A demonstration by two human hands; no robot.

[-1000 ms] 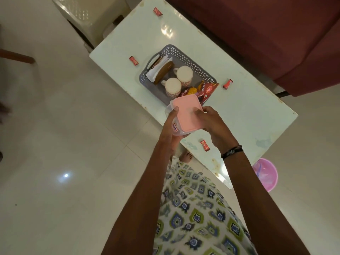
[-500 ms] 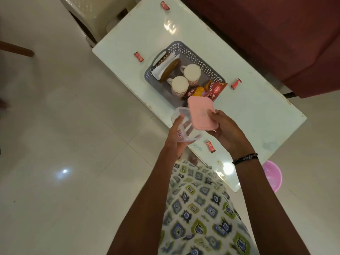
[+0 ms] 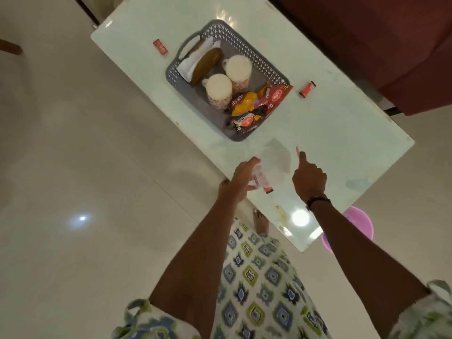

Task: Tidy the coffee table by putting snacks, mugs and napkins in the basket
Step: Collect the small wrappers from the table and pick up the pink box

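Note:
A grey basket (image 3: 254,53) stands on the white coffee table (image 3: 342,133). It holds two white mugs (image 3: 219,90) (image 3: 238,69), a white napkin (image 3: 189,66), a brown oblong snack (image 3: 206,64) and several snack packets (image 3: 256,104). At the table's near edge my left hand (image 3: 241,178) grips a clear plastic container (image 3: 274,162), which is blurred. My right hand (image 3: 309,178) is curled, and a thin pink lid (image 3: 297,151) shows edge-on at its thumb. Small red candies lie loose on the table (image 3: 160,47) (image 3: 307,89) (image 3: 268,190).
A maroon sofa (image 3: 367,45) runs along the table's far side. A pink bucket (image 3: 359,223) sits on the floor at the table's near right corner. Pale glossy floor tiles (image 3: 73,143) spread to the left.
The pink lid has come off the clear container. Both hands have dropped toward the table's near edge and moved apart, the left with the container, the right with the lid.

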